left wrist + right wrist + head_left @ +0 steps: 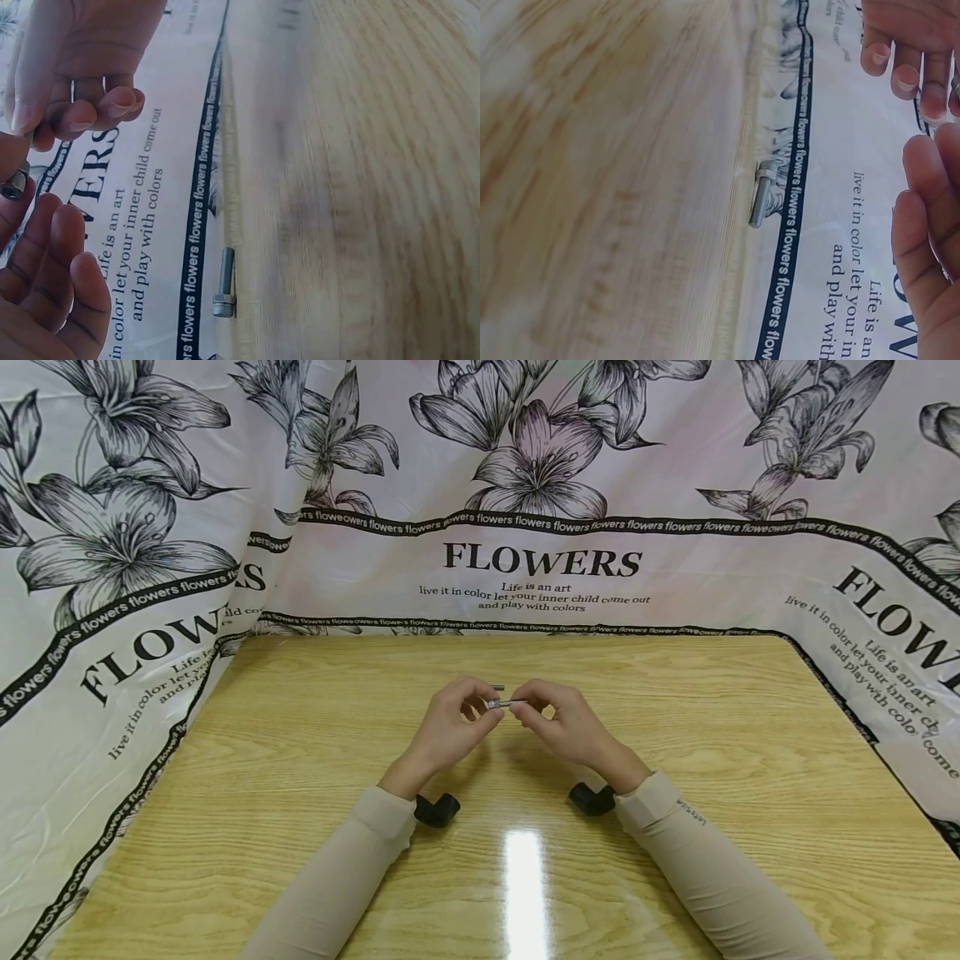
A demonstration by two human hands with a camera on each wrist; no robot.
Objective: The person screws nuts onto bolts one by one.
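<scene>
Over the middle of the table, my left hand [459, 718] pinches the head end of a small metal bolt [504, 703]. My right hand [561, 720] has thumb and forefinger on the other end of its shank. In the left wrist view, the bolt's round socket head [13, 187] shows at the left edge, its shank mostly hidden by fingers. Behind the hands a second bolt [498, 687] lies on the table, partly covered by the left hand in the head view. The left wrist view shows that bolt [225, 281] whole, with a nut close against its head.
Both hands work above a wood-grain table [337, 877]. A white cloth [360, 577] printed with flowers and lettering stands along its back and sides. Black wrist-worn pieces [437, 810] sit at both cuffs. Light glares off the table's front [522, 885].
</scene>
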